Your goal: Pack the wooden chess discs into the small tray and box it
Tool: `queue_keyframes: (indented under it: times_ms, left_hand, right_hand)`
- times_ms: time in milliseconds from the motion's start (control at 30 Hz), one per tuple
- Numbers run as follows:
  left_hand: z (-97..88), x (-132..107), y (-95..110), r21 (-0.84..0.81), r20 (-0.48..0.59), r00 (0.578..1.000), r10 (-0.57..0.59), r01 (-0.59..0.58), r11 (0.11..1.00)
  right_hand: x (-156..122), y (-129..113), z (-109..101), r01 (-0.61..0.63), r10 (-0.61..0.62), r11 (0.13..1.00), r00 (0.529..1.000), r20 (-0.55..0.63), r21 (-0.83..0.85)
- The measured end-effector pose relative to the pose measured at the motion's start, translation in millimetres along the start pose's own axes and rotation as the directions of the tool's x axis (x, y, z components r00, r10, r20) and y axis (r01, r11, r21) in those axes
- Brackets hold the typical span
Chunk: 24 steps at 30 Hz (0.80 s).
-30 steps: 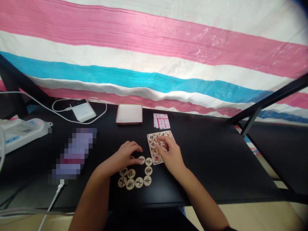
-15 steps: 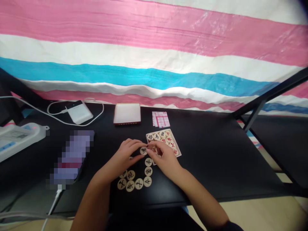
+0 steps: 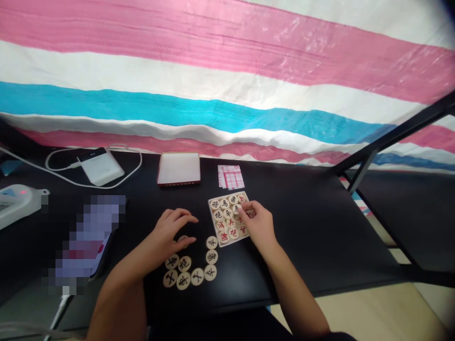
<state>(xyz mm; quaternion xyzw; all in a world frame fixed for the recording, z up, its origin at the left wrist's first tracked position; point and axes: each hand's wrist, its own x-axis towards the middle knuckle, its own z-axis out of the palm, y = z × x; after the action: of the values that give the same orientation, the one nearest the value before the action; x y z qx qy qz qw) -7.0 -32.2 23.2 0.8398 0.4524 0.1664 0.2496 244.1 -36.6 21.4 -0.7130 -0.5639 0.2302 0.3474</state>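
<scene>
Over a white open box (image 3: 222, 246) of Chinese chess pieces, my right hand (image 3: 259, 222) pinches a round wooden piece with a black character (image 3: 236, 209) at the box's right side. Red and black pieces lie in rows inside, the right ones partly covered by my fingers. My left hand (image 3: 176, 232) hovers to the left, thumb and fingers apart, nothing between them. Below it, a curved line of loose pieces with black characters (image 3: 197, 276) lies on the black table (image 3: 302, 246). One more loose piece (image 3: 182, 240) is half hidden under my left thumb.
Behind the box are patterned red-and-white papers (image 3: 231, 177) and a white box lid (image 3: 178, 168). At left lie a phone (image 3: 90, 237) on a cable, a white power bank (image 3: 101, 166) and a power strip (image 3: 21, 203). A striped sheet (image 3: 213, 113) hangs behind.
The black-character piece, earlier held between both hands, has gone right into place above the box in my right hand. My left hand has let go and drawn back left. The view has shifted slightly.
</scene>
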Motion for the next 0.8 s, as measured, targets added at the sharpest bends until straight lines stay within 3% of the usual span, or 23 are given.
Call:
queue_keyframes:
  times_ms: [267, 533, 800]
  left_hand:
    - [2.3, -3, -8, 0.019, 0.168, 0.983, -0.076, 0.074, 0.997]
    - [12.1, -6, -20, 0.078, 0.153, 0.985, -0.076, 0.065, 0.995]
    - [4.7, 2, -9, 0.087, 0.129, 0.989, -0.072, 0.061, 0.994]
  right_hand:
    - [-4, 4, 2, 0.122, -0.137, 0.977, 0.988, -0.074, -0.175]
    - [-9, 1, 7, 0.2, -0.2, 0.97, 0.98, 0.013, -0.139]
    - [-12, -8, 5, 0.19, -0.195, 0.98, 0.977, -0.087, -0.064]
